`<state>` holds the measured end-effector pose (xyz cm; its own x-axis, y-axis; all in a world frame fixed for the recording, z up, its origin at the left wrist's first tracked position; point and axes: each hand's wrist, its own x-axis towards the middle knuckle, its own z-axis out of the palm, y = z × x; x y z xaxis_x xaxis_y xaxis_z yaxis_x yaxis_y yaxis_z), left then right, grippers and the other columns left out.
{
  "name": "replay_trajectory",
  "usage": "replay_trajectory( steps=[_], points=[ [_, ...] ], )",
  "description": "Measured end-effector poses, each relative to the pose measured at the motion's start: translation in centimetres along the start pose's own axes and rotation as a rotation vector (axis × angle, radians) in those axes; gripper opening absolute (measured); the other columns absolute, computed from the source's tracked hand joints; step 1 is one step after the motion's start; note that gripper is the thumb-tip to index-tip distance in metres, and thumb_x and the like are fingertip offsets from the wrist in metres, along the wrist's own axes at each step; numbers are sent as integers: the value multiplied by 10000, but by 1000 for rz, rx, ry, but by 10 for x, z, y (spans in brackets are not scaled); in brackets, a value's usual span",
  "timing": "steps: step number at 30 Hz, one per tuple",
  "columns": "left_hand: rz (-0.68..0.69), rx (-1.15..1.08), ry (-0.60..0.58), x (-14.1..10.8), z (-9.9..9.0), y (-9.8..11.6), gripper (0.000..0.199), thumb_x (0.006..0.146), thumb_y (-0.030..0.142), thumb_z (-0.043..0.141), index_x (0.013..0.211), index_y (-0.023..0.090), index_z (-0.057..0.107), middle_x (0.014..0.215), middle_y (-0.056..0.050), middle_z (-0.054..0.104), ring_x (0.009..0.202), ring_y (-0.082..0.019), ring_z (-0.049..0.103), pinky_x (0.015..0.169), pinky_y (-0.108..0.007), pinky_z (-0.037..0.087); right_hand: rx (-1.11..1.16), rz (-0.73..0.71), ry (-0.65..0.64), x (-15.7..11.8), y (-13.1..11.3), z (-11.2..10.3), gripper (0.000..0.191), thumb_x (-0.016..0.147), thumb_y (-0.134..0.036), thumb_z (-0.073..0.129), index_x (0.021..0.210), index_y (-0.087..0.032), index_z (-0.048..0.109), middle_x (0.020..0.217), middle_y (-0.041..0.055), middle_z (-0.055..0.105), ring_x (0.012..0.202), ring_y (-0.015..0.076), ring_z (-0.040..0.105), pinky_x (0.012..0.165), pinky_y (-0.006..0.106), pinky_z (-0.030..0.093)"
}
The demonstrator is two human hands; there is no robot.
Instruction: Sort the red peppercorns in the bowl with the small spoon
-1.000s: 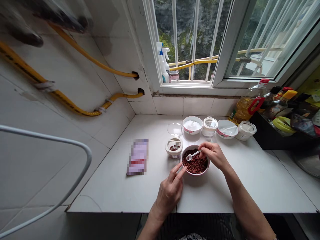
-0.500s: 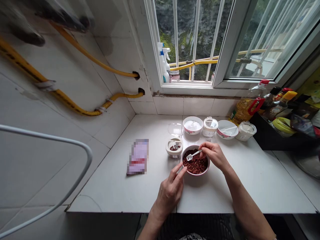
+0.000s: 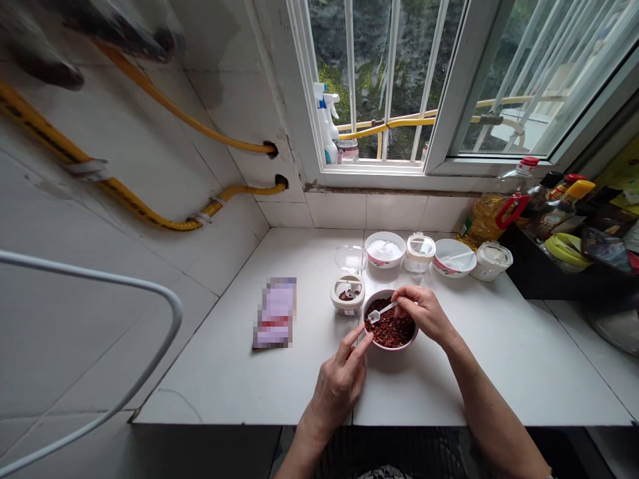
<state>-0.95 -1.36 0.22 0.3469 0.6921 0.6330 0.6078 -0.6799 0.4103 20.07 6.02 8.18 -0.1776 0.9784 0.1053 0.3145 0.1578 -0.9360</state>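
Observation:
In my right hand a small white spoon is pinched by its handle. Its scoop is over the left part of a bowl filled with dark red Sichuan peppercorns. My left hand grips the bowl's near left rim with thumb and finger; its other fingers are curled. Just left of the bowl stands a small seasoning jar with its clear lid flipped up and a few peppercorns inside. Whether the scoop carries any peppercorns is too small to tell.
Behind are a bowl of white grains, a lidded jar, a second bowl with a white spoon and another jar. A purple packet lies left. An oil bottle and a black bottle box stand right.
My right hand has shifted slightly left, carrying the spoon's scoop toward the bowl's left rim. My left hand stays on the rim.

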Motion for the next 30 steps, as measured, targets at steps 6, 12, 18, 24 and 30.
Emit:
replay_trajectory(
  steps=[6, 12, 18, 24, 30],
  points=[
    [-6, 19, -5, -2, 0, 0, 589, 946, 17, 420, 1493, 232, 391, 1394, -142, 566, 1250, -218, 614, 921, -283, 601, 66, 47, 25, 0, 0, -4, 128, 784, -256, 538, 741, -202, 645, 561, -14, 639, 551, 154, 591, 604, 281, 489],
    [2, 36, -3, -1, 0, 0, 620, 926, -5, 418, 1504, 216, 381, 1403, -143, 563, 1240, -215, 622, 924, -266, 595, 21, 8, 7, 0, 1, 1, 138, 787, -237, 523, 717, -203, 638, 571, -9, 642, 566, 153, 591, 614, 279, 487],
    [5, 15, 5, -2, 1, -1, 592, 935, 0, 425, 1486, 215, 401, 1401, -149, 558, 1250, -215, 615, 913, -267, 599, 59, 36, -8, 0, 1, 5, 140, 789, -243, 527, 719, -202, 641, 580, -10, 643, 566, 152, 595, 615, 279, 488],
    [-3, 12, -5, -2, 1, -1, 579, 939, 10, 427, 1478, 220, 407, 1402, -146, 561, 1260, -221, 608, 924, -278, 597, 172, 127, -22, 1, 2, 6, 106, 756, -253, 557, 732, -196, 643, 565, -13, 645, 549, 149, 590, 605, 277, 492],
    [-11, 14, -3, -2, 1, -1, 598, 943, 17, 421, 1497, 238, 388, 1413, -140, 557, 1249, -221, 617, 922, -280, 598, 229, 170, 12, 2, 4, 4, 125, 733, -296, 583, 736, -191, 650, 555, -13, 647, 543, 147, 595, 596, 275, 497]
  ],
)
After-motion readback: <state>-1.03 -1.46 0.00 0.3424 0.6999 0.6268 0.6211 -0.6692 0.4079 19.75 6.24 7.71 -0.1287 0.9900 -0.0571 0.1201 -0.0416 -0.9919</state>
